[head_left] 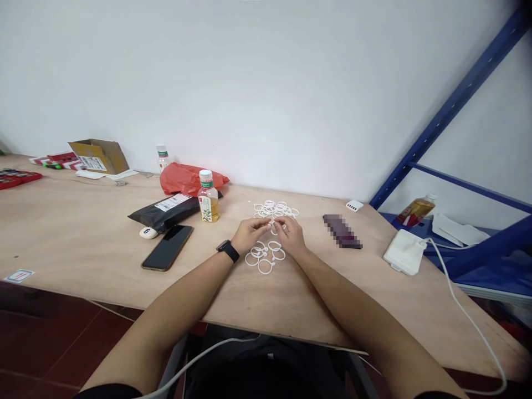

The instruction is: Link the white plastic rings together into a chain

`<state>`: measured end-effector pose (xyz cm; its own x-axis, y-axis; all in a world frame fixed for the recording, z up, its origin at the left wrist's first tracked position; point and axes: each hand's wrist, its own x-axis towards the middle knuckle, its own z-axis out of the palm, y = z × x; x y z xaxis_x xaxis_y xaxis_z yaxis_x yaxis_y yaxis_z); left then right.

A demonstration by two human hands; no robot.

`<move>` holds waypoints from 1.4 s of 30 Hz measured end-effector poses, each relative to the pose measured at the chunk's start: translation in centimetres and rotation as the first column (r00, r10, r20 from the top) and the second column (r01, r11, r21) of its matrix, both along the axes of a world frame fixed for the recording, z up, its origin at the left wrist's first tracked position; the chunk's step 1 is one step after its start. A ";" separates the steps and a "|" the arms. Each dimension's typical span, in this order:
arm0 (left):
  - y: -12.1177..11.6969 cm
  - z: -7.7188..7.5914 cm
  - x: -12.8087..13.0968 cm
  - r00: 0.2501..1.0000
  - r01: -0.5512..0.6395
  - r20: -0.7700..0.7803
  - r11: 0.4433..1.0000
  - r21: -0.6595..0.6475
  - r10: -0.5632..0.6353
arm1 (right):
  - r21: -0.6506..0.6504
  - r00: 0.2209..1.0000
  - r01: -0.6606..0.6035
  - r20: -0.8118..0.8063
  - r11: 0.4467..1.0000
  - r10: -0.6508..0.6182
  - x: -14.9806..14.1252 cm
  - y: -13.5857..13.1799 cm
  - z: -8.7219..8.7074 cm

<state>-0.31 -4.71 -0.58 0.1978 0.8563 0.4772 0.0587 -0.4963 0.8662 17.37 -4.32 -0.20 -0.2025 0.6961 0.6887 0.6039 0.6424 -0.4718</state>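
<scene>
My left hand [249, 234], with a black watch [228, 250] on its wrist, is closed in a pinch over the middle of the table. Facing it, my right hand [291, 237] is also pinched, and the fingertips of both hands meet at a small white plastic ring [274, 230]. Part of that ring is hidden by the fingers. Just beyond the hands lies a pile of similar white rings [272, 208], thin loops with small tabs. Nearer to me, below the hands, several more white rings [266, 267] are spread out, some overlapping.
To the left are a phone [167, 248], a drink bottle [208, 198], a black parcel [166, 213], a red plastic bag [183, 176] and a cardboard box [100, 157]. On the right lie a pixelated dark object [343, 231] and a white power adapter [404, 252] with a cable, near a blue rack [449, 105].
</scene>
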 end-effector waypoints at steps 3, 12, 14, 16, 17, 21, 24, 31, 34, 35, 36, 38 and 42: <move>-0.1 0.3 -0.1 0.999 -0.032 -0.031 0.999 0.023 0.033 | -0.028 1.000 -0.005 -0.016 1.000 0.004 -0.1 0.0 0.2; -0.5 0.7 -0.7 0.952 -0.180 -0.187 0.938 0.295 0.242 | 0.134 0.988 -0.138 0.085 0.981 0.127 -0.3 0.0 0.5; -0.5 0.7 -0.8 0.941 -0.178 -0.214 0.921 0.348 0.263 | 0.145 0.985 -0.160 0.084 0.976 0.149 -0.3 0.1 0.5; -0.6 0.8 -0.8 0.927 -0.189 -0.235 0.907 0.377 0.291 | 0.150 0.985 -0.167 0.072 0.975 0.157 -0.4 0.1 0.5; -0.7 0.9 -0.8 0.921 -0.196 -0.244 0.901 0.386 0.305 | 0.150 0.986 -0.164 0.062 0.975 0.156 -0.5 0.1 0.5; -1.0 1.4 -0.7 0.900 -0.204 -0.283 0.893 0.402 0.332 | 0.125 0.988 -0.152 0.048 0.980 0.147 -0.9 -0.1 0.7; -1.2 1.6 -0.6 0.881 -0.233 -0.317 0.905 0.355 0.352 | 0.107 0.988 -0.144 0.065 0.984 0.137 -0.6 0.2 0.8; -1.3 1.8 -1.1 0.759 -0.211 -0.570 0.947 0.243 0.316 | -0.069 0.969 0.200 0.162 0.977 -0.187 4.2 3.6 -0.5; -1.3 1.7 -1.1 0.741 -0.196 -0.604 0.955 0.223 0.293 | -0.184 0.934 0.255 0.302 0.949 -0.192 5.8 4.6 -1.4; -1.3 1.7 -1.1 0.742 -0.194 -0.603 0.955 0.225 0.293 | -0.206 0.919 0.268 0.346 0.941 -0.186 6.0 4.8 -1.6; -1.2 1.6 -1.0 0.745 -0.190 -0.600 0.955 0.229 0.292 | -0.218 0.903 0.282 0.390 0.934 -0.181 6.0 4.9 -1.7; -1.1 1.4 -1.0 0.749 -0.172 -0.600 0.956 0.236 0.283 | -0.221 0.867 0.308 0.465 0.925 -0.177 5.7 4.9 -1.8; -0.8 1.0 -1.0 0.757 -0.148 -0.595 0.957 0.249 0.272 | -0.204 0.851 0.308 0.496 0.929 -0.174 4.8 4.3 -1.4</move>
<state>-1.33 -5.52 0.39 0.3266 0.8255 0.4602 0.6696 -0.5458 0.5037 22.18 0.01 -1.61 -0.2509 0.9067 0.3391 0.9127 0.3383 -0.2293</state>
